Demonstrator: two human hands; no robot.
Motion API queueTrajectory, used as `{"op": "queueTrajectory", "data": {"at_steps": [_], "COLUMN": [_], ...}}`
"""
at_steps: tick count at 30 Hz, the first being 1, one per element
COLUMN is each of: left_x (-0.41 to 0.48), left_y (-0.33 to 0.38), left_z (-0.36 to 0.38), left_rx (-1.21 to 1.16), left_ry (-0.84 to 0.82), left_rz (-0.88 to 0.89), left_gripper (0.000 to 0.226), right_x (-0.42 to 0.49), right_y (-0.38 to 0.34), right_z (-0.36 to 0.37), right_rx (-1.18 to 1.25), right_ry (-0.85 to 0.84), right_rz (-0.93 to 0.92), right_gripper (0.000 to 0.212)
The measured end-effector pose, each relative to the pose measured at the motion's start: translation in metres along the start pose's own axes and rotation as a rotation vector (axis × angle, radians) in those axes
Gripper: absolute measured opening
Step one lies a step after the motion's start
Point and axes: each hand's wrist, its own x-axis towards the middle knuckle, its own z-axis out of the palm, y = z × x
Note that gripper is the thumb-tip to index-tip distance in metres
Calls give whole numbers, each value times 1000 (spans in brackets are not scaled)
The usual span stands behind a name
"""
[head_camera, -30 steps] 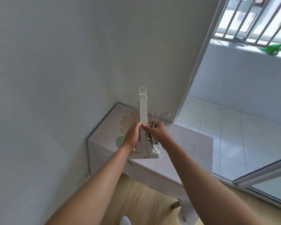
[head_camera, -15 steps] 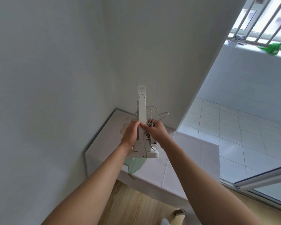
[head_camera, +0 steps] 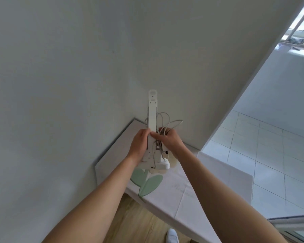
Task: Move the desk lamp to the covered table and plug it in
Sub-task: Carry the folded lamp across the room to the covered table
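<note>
A white folded desk lamp (head_camera: pixel 152 120) stands upright in the air above the covered table (head_camera: pixel 191 186), its base low over the cloth. My left hand (head_camera: pixel 139 142) grips the lamp's stem from the left. My right hand (head_camera: pixel 168 139) grips the stem from the right together with the bundled white cable (head_camera: pixel 165 121), whose loops stick out above my fingers. The table wears a pale cloth printed with a green and cream flower (head_camera: pixel 146 181). The plug is hidden in the bundle.
The table sits in a corner between the left wall (head_camera: pixel 60 85) and the back wall. A tiled balcony floor (head_camera: pixel 270 155) lies to the right behind a sliding door track (head_camera: pixel 291 223). Wooden floor (head_camera: pixel 135 221) and a white shoe (head_camera: pixel 172 236) show below.
I have stepped closer to the table and the view has swung left. The lamp, held in both hands, now hangs over the cloth's flower print, nearer the corner.
</note>
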Motion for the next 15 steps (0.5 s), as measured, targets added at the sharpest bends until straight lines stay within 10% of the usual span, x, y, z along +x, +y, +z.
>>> {"op": "queueTrajectory", "data": {"at_steps": [15], "left_x": [-5], "left_y": [-2], "left_z": [-44], "left_rx": [75], "left_ry": [52], "left_rz": [-39], "left_gripper": [60], "right_x": [28], "right_y": [-7], "right_z": [-54], "right_rx": [156], "right_ry": [-187], "right_rz": [-27], "right_gripper": [16]}}
